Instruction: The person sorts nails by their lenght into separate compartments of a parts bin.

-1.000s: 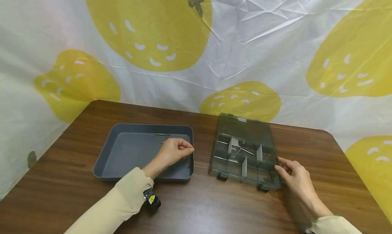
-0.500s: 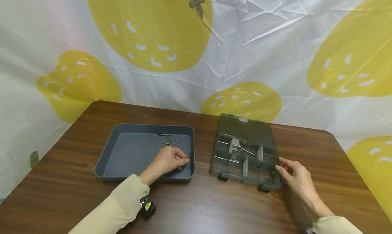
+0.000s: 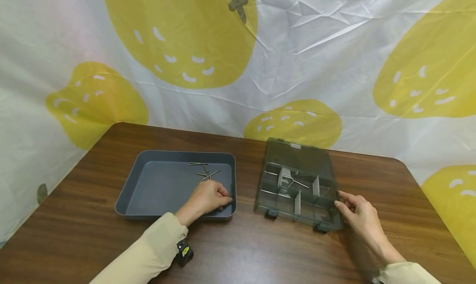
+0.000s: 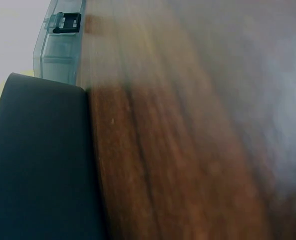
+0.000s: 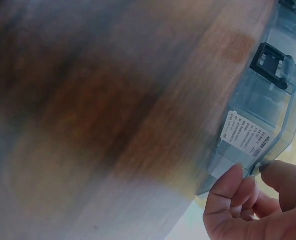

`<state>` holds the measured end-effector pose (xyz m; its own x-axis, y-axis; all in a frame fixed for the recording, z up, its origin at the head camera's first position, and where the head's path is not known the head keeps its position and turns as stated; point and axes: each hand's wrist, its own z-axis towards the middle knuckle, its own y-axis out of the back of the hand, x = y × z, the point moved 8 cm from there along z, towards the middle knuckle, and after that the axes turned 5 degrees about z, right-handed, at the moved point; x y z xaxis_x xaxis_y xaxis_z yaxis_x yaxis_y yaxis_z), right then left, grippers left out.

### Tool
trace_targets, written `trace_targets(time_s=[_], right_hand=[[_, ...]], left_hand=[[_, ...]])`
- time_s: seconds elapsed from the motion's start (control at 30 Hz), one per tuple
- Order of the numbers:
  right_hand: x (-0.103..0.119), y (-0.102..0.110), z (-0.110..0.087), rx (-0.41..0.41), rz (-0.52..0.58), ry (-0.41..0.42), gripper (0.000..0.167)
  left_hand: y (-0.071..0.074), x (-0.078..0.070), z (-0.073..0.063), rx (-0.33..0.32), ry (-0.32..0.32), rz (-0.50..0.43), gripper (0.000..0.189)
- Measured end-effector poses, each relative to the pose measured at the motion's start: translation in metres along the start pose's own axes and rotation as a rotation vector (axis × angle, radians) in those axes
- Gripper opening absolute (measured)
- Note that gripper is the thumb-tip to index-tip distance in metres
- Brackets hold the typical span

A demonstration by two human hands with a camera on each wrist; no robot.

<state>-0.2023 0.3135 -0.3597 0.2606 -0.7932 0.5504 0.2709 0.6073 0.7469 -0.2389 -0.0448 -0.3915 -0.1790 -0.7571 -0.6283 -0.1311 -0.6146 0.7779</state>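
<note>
In the head view my left hand [image 3: 208, 196] is bent down inside a grey tray [image 3: 156, 185], its fingertips low by the right wall. A thin dark rod stood at that wall; the fingers now cover most of it, and I cannot tell whether they pinch it. Several thin metal nails [image 3: 209, 174] lie crossed behind the hand. My right hand [image 3: 357, 214] grips the near right corner of a see-through grey compartment box [image 3: 306, 207], thumb and fingers at its edge. The right wrist view shows this hand [image 5: 252, 205] at the corner beside a white label [image 5: 245, 134].
Inside the box, light dividers [image 3: 297, 202] separate compartments, and several silvery rods [image 3: 299, 183] lie there. Black latches [image 3: 272, 213] sit along its front side. Brown wooden table [image 3: 241, 251] lies between tray and box. A lemon-print cloth [image 3: 208, 102] hangs behind.
My left hand has come down from above the tray to its right wall, uncovering the nails behind, then shifted slightly right. The right hand and the box stay put.
</note>
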Motion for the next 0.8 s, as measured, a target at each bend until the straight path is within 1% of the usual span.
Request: trace_targets(time_s=[0.17, 0.47, 0.63, 0.8], right_hand=[[0.0005, -0.0004, 0.0012, 0.000, 0.004, 0.009, 0.028], [-0.0003, 0.0003, 0.0022, 0.006, 0.000, 0.005, 0.028], [-0.0010, -0.0001, 0.0011, 0.016, -0.004, -0.006, 0.028], [-0.0013, 0.0002, 0.0008, 0.023, -0.005, -0.013, 0.029]], left_hand=[[-0.0003, 0.0000, 0.0008, -0.004, 0.012, 0.004, 0.006], [-0.0024, 0.0005, 0.0039, -0.007, 0.010, -0.003, 0.004], [-0.0041, 0.0028, 0.0035, 0.007, 0.028, -0.048, 0.005], [-0.0074, 0.0067, 0.0039, 0.035, 0.065, -0.139, 0.008]])
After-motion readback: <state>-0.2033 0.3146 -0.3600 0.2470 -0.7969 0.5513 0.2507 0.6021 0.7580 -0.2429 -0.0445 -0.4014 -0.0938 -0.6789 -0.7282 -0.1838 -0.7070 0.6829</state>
